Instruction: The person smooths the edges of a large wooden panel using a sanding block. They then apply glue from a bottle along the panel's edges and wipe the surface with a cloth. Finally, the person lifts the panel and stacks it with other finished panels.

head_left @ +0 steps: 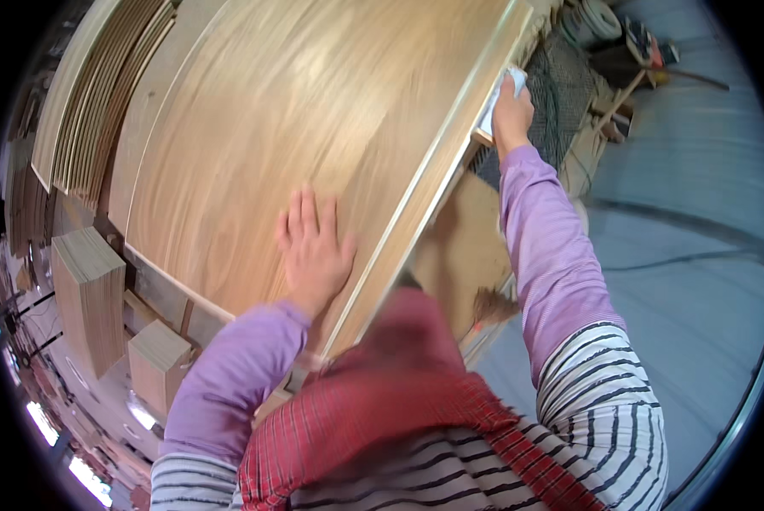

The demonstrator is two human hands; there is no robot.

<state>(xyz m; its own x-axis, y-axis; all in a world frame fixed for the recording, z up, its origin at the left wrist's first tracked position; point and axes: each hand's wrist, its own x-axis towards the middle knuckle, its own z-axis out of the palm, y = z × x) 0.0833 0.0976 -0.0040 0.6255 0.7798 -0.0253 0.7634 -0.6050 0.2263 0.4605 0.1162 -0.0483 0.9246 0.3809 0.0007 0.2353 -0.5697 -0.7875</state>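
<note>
A large wood-grain panel (254, 111) lies before me, with a pale edge strip (416, 192) running along its right side. My left hand (316, 254) rests flat on the panel, fingers spread, holding nothing. At the far right of the panel, my right hand (512, 115) is closed around a pale bluish-white cloth (490, 109), held against the edge. A small wooden end shows just below the cloth; whether it belongs to the panel or is held with the cloth I cannot tell.
Stacked panels (101, 94) stand at the far left. Two stacks of small boards, one taller (90, 298) and one shorter (159, 362), stand nearer. A brush (493, 308) lies below the right edge. Dark netting (561, 94) and a stick (625, 100) lie at the far right.
</note>
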